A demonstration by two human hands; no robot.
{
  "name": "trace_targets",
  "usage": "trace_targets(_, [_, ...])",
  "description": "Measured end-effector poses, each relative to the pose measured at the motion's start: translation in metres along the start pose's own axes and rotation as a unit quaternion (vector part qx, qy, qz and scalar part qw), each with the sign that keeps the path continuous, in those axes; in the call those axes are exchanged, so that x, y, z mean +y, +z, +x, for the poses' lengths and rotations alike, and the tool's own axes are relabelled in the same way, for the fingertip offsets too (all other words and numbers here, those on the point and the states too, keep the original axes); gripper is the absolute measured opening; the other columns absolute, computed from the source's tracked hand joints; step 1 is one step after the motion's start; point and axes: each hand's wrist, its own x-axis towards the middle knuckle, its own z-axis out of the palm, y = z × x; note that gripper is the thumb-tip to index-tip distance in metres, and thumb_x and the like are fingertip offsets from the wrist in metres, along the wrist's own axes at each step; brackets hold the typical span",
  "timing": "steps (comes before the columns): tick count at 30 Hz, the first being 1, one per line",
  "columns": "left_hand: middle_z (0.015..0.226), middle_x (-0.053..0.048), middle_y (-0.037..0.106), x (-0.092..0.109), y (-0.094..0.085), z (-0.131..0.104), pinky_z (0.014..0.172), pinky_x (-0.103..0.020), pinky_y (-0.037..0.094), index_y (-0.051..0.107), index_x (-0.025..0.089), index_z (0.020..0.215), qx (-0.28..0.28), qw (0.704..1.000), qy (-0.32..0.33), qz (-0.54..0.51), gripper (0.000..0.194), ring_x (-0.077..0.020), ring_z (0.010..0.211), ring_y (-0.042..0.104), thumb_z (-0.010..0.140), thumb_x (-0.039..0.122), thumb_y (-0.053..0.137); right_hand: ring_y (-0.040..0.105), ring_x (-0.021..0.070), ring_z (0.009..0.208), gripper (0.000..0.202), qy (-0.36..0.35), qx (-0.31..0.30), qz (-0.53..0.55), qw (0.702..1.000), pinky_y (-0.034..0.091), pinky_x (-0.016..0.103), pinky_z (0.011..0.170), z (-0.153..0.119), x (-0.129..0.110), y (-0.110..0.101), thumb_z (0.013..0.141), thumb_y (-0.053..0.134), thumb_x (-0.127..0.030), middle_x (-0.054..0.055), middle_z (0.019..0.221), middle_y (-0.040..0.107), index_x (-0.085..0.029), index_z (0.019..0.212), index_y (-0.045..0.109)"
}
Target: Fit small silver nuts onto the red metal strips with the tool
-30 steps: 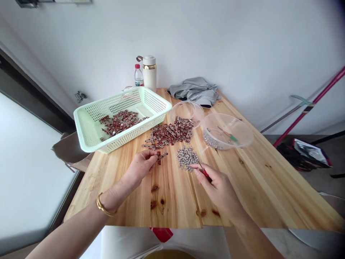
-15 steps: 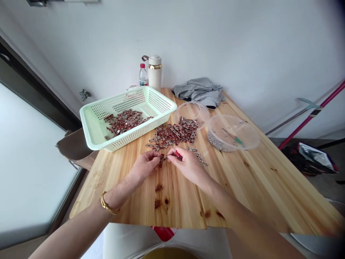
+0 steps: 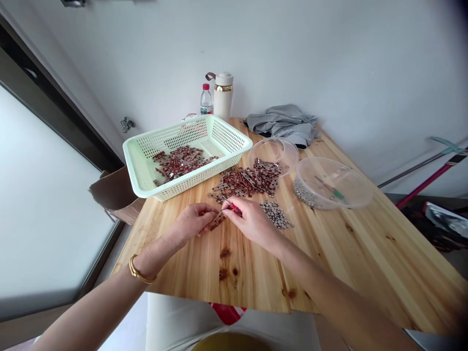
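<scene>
Basket [image 3: 197, 177] left on table [image 3: 252, 273] — strip pile [image 3: 252, 182] beside it, bowls [image 3: 356, 192] right — flask [image 3: 223, 101] behind basket.

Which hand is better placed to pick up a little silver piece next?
Probably the right hand: it's close beside the silver pieces and holds a red-handled tool. The left hand is farther away.

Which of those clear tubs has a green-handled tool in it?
The rightmost tub, where the green handle shows inside; the other sits nearer the pale-green basket.

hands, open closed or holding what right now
Left hand: closed, pinching a small reddish-brown strip.
Right hand: closed, holding a red-handled tool.
</scene>
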Motion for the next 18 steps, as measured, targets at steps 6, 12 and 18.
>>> trace_targets(6, [0.068, -0.001, 0.064, -0.001, -0.008, -0.011, 0.051, -0.023, 0.035, 0.071, 0.017, 0.081, 0.107, 0.989, 0.083, 0.064, 0.02, -0.011, 0.057, 0.049, 0.081, 0.033, 0.058, 0.062, 0.0125, 0.07, 0.009, -0.028, 0.042, 0.027, 0.998, 0.046, 0.025, 0.068, -0.006, -0.01, -0.005, 0.091, 0.056, -0.026, -0.002, 0.081, 0.069, -0.022, 0.087, 0.062])
trace_targets(12, [0.068, -0.002, 0.061, 0.0, -0.003, -0.029, 0.046, -0.021, 0.028, 0.068, 0.014, 0.077, -0.125, 0.982, -0.007, -0.142, 0.035, -0.0088, 0.055, 0.046, 0.077, 0.049, 0.065, 0.068, 0.0144, 0.08, 0.011, -0.123, 0.086, 0.017, 0.989, 0.053, 0.027, 0.074, -0.032, -0.006, -0.012, 0.093, 0.054, -0.022, 0.001, 0.087, 0.072, -0.025, 0.092, 0.064])
trace_targets(18, [0.063, 0.002, 0.058, -0.007, 0.025, -0.019, 0.054, -0.023, 0.033, 0.066, 0.016, 0.073, -0.021, 0.997, 0.073, -0.032, 0.019, -0.0088, 0.057, 0.044, 0.076, 0.034, 0.065, 0.07, 0.0169, 0.087, 0.012, -0.046, 0.136, -0.02, 0.989, 0.056, 0.029, 0.079, -0.064, 0.008, -0.028, 0.092, 0.054, -0.023, 0.004, 0.094, 0.073, -0.023, 0.097, 0.066])
